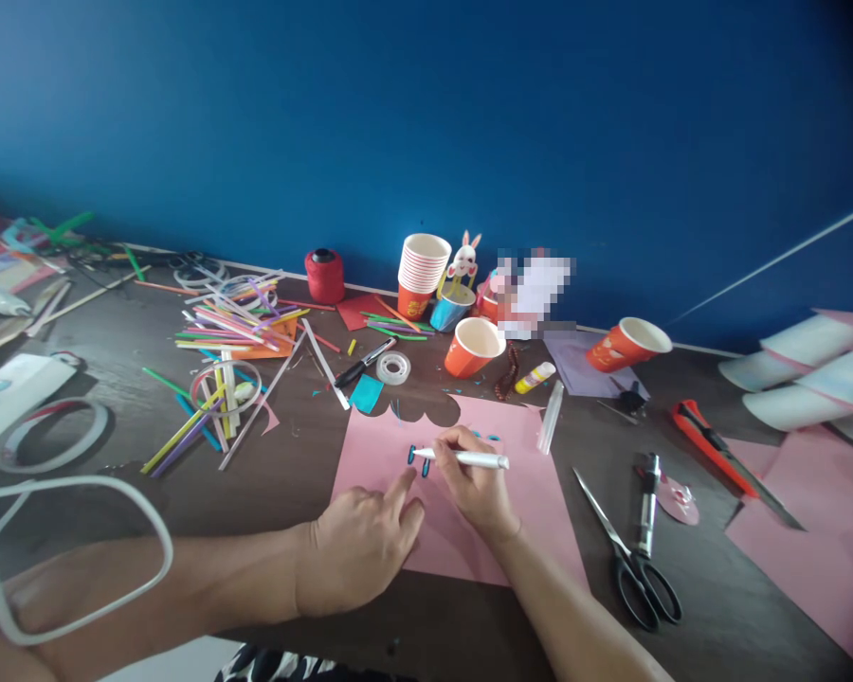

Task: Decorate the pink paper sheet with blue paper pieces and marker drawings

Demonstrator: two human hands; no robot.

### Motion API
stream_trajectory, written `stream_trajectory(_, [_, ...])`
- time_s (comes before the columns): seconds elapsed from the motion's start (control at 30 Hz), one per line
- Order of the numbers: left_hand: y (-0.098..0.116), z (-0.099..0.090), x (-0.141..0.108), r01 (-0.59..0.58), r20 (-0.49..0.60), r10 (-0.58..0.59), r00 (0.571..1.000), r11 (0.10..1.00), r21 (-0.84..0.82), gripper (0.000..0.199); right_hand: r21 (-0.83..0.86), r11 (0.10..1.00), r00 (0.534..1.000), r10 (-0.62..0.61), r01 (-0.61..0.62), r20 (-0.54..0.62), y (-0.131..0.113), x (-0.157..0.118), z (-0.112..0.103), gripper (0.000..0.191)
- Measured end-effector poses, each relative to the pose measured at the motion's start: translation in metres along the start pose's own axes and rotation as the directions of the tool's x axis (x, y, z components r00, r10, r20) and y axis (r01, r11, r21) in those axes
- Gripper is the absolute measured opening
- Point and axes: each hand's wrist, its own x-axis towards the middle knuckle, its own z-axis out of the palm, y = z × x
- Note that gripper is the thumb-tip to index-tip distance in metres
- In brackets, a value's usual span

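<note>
My right hand (473, 483) is closed round a white marker (480, 459), its tip pointing left at small dark blue shapes (426, 467) on a pink sheet (526, 511). The sheet has scalloped cuts along its top edge. Just left of the marker, my left hand (366, 545) rests at the sheet's lower left, index finger stretched out beside the blue shapes and thumb apart; nothing shows in its grasp. A clear marker cap (552, 417) lies on the sheet's upper right part.
Black-handled scissors (629, 559) and an orange cutter (717, 450) lie on the right. Behind the sheet stand an orange paper cup (474, 347), stacked cups (424, 275) and a glue stick (535, 377). Coloured strips (238, 317) and a tape roll (52, 434) are at the left.
</note>
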Motion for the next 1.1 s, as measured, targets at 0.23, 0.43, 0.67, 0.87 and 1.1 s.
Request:
stream_trajectory(0.23, [-0.0018,0.001,0.0016,0.007,0.019,-0.007,1.0,1.0,-0.006,0.022,-0.008,1.0,1.0,0.001,-0.001,0.017,-0.0006,0.0007,0.0009,0.016])
stream_trajectory(0.43, [-0.0025,0.0022,0.0029,0.01,0.02,-0.011,1.0,1.0,0.005,0.024,-0.019,1.0,1.0,0.007,-0.007,0.022,-0.0006,0.001,0.0014,0.016])
stream_trajectory(0.67, [-0.0032,0.005,0.0028,0.015,0.013,-0.015,1.0,1.0,0.023,0.026,-0.045,0.999,1.0,0.005,-0.004,0.025,0.0003,0.0011,0.0011,0.016])
stream_trajectory(0.87, [-0.0031,0.0059,0.0019,0.005,0.011,-0.005,1.0,0.999,0.04,0.027,-0.05,0.999,0.999,-0.001,0.003,0.037,0.0003,0.0017,0.0015,0.016])
stream_trajectory(1.1, [-0.0032,0.0072,0.0022,0.004,0.015,-0.005,1.0,0.999,0.046,0.027,-0.062,0.998,1.0,-0.004,0.004,0.004,0.0004,0.0019,0.001,0.014])
